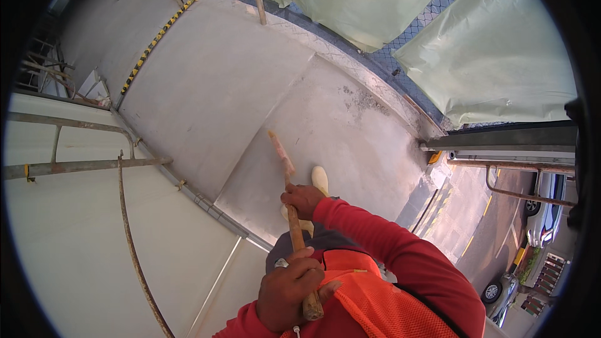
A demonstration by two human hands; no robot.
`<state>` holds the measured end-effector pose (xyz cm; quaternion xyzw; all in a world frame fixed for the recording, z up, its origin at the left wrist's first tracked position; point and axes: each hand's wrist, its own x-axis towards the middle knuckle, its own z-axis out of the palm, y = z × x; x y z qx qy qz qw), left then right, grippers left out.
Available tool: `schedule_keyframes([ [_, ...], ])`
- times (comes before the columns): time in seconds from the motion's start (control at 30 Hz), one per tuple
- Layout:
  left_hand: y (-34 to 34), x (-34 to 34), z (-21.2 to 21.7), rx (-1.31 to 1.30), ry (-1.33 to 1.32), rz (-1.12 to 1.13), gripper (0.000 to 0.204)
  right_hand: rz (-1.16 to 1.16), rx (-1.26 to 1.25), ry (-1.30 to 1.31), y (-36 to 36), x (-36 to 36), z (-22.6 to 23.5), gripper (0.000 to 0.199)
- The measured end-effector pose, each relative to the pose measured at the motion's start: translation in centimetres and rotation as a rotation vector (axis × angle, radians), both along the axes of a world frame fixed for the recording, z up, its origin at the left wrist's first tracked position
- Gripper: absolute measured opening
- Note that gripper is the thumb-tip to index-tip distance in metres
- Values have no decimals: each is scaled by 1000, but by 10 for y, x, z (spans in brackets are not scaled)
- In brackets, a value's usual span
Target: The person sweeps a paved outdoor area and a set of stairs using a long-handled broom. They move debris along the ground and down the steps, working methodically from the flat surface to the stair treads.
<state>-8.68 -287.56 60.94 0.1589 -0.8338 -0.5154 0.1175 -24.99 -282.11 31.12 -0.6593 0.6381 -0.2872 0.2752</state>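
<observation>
Two hands are closed around one long wooden handle (294, 225). The left hand (289, 288) is wrapped fully around its lower end, near the orange vest (369, 300); the right hand (302, 199) is gripped higher up, its red-sleeved arm bent at the elbow. The pale roller end (281, 152) is held out over the grey concrete slab (325, 131). The slab looks mostly even, though rough speckled patches are seen near the far edge, so some surface seems left to treat.

No pkgs, labels, screens or signboards in view. Closest thing to a sign: a yellow/black hazard-stripe strip (152, 42) along the grey slab edge, upper left, beside rusty scaffold tubes (75, 166).
</observation>
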Motion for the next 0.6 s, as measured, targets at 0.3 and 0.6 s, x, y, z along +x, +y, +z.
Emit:
schedule_keyframes([
  [0.3,-9,-135,-64,29,20,128,17,46,256,-35,-28,-104,-57,16],
  [0.6,-33,-190,16,106,31,-83,30,-325,124,141,8,-213,48,16],
])
